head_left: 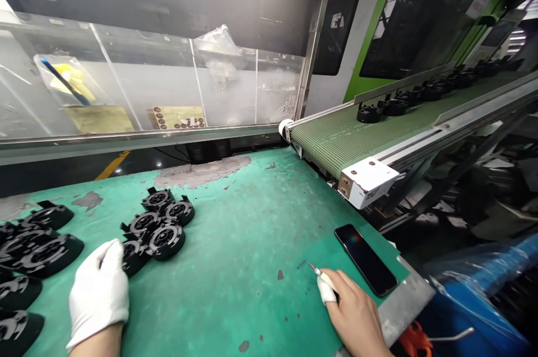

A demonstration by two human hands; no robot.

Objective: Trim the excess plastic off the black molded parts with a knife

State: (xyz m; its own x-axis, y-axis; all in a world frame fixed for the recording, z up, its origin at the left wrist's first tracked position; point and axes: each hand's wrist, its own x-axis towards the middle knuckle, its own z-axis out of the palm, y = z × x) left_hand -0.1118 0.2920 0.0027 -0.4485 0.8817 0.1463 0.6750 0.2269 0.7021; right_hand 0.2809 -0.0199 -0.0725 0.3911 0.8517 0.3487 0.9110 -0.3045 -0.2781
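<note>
My left hand (101, 292), in a white glove, has its fingers curled at the near left side of a black round plastic part (133, 256). That part belongs to a small cluster of similar parts (166, 239) on the green tabletop (235, 267). The fingertips seem to grip its edge, partly hidden by the glove. Over at the right, my right hand (353, 309) is closed around a small knife (324, 277) with a pale handle, its thin pointed tip facing up and left. White covering wraps the right thumb. The knife is held above the table, apart from the parts.
More black round parts (50, 256) crowd the table's left side. A black phone (365, 260) lies right of my right hand. Beyond the table, a green conveyor belt (336, 135) carries a row of black parts (395, 106). Blue plastic-lined bin (471, 312) stands lower right.
</note>
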